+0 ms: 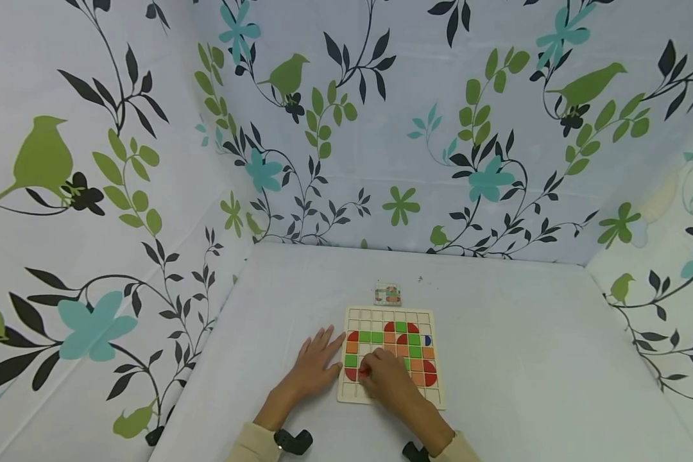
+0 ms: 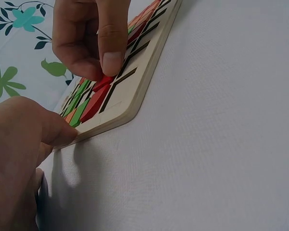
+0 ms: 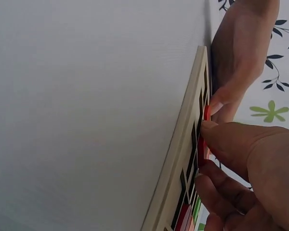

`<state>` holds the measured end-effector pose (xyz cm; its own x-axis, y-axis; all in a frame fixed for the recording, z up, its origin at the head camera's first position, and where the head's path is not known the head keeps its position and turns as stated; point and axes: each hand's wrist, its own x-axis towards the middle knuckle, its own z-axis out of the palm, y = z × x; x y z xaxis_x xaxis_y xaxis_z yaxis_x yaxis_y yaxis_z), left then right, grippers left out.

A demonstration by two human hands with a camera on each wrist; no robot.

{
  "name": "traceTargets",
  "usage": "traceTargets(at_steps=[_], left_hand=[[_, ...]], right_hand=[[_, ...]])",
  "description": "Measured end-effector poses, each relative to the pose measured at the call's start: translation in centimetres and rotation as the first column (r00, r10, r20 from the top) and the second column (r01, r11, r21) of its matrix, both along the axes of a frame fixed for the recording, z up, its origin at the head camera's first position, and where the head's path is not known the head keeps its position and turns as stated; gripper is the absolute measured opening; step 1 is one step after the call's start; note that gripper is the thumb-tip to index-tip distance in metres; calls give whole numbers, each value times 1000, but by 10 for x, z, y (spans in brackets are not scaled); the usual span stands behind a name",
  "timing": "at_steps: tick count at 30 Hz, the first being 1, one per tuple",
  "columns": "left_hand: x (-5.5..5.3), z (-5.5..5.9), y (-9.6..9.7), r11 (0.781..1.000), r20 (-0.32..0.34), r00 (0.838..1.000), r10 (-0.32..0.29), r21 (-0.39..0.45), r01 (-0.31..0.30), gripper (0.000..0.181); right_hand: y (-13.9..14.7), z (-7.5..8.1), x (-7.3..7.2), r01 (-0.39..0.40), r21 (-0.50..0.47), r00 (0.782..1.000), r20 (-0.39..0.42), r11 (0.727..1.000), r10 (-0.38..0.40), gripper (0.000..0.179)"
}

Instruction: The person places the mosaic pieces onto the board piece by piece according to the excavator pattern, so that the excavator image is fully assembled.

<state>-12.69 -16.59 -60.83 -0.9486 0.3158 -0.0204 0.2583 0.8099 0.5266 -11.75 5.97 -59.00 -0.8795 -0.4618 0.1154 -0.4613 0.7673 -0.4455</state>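
A square wooden grid board (image 1: 360,314) lies on the table, partly filled with red rounded, green and orange pieces, plus one blue-and-white piece (image 1: 427,341). My left hand (image 1: 314,367) rests at the board's left side, fingers extended, thumb touching the edge. Over the lower left cells, my right hand (image 1: 389,380) pinches a red piece (image 3: 201,150) between thumb and fingers, low against the grid. Just beside it sits another red rounded piece (image 2: 95,102) in its cell. The right hand hides several middle cells in the head view.
A small picture card (image 1: 387,294) with a coloured pattern lies just beyond the board's far edge. White cloth covers the table (image 1: 525,359). Patterned fabric (image 1: 346,128) with leaves and birds hangs behind and at both sides.
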Motion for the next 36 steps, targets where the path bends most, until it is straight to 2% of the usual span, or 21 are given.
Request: traceTargets(at_steps=[5,13,22,36], left_hand=[[0,2,0,1000,4,1000,1,5,-1,62],[0,1,0,1000,4,1000,8,6,-8,62],[0,1,-1,1000,7,1000,11,18,-11,62],[-1,3,2,1000,0,1000,0,10,0,62]], right_hand=[[5,3,-2,-73,-17,997,37,997,74,6],[8,2,-5,-128,-48,989,65,991,131,5],[7,3,-2,-120,-69,991,47,990,124,10],[8,0,-2,-88,-69,993,67,994,93,14]])
